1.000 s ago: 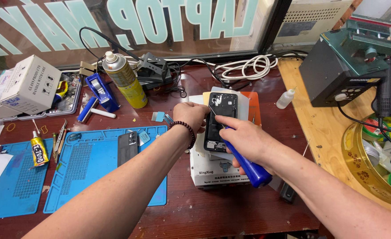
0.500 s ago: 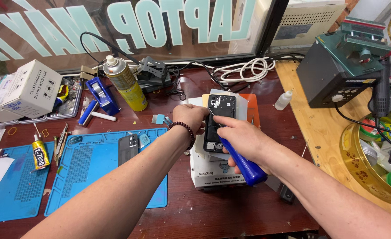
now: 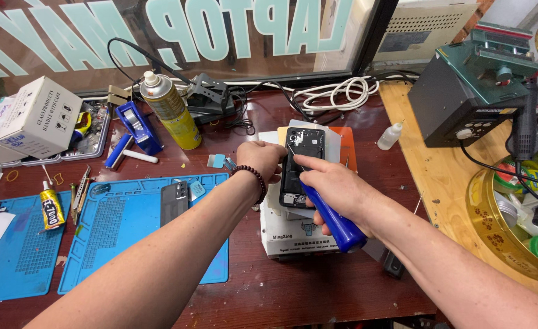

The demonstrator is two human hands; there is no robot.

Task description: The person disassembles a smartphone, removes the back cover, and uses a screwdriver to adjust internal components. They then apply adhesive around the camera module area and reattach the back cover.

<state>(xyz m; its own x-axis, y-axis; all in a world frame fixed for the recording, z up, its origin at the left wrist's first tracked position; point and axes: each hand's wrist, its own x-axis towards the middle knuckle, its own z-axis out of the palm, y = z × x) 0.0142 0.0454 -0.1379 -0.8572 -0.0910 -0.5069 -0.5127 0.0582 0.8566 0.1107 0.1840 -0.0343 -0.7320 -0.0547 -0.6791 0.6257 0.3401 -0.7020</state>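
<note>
The right hand (image 3: 336, 186) is wrapped around the smooth, rounded blue handle of a tool (image 3: 333, 220), forefinger laid along it, its working end pressed onto an opened phone (image 3: 300, 164). The phone lies back-up, a flat black slab with its cover off, dark innards and a camera block showing at the far end. The left hand (image 3: 261, 159) is curled against the phone's left edge, fingers bent and close together, steadying it; a string of dark round beads (image 3: 254, 181) circles that wrist. The phone rests on a white, box-shaped machine (image 3: 293, 234) with a flat top plate; an orange sheet (image 3: 348, 146) peeks out beyond it.

The surface (image 3: 244, 286) is dark reddish wood, scuffed. Left of the machine lie two blue rubbery mats (image 3: 123, 237) with moulded pockets; a dark grey phone back cover (image 3: 174, 201) sits on the nearer one, and a small yellow glue tube (image 3: 51, 208) on the other. Further out stand a yellow spray can (image 3: 173, 111) with a white cap, a blue tape holder (image 3: 136, 125) and a white cardboard box (image 3: 31, 117) with black printing. A small clear dropper bottle (image 3: 390, 135) stands right of the phone. To the right, a pale plywood board (image 3: 439, 201) carries a grey and green boxy machine (image 3: 473, 85) and a round amber glass dish (image 3: 494, 231) holding tape rolls. Coiled white cable (image 3: 336, 92) lies by the window (image 3: 238, 30), whose glass bears large pale green lettering.
</note>
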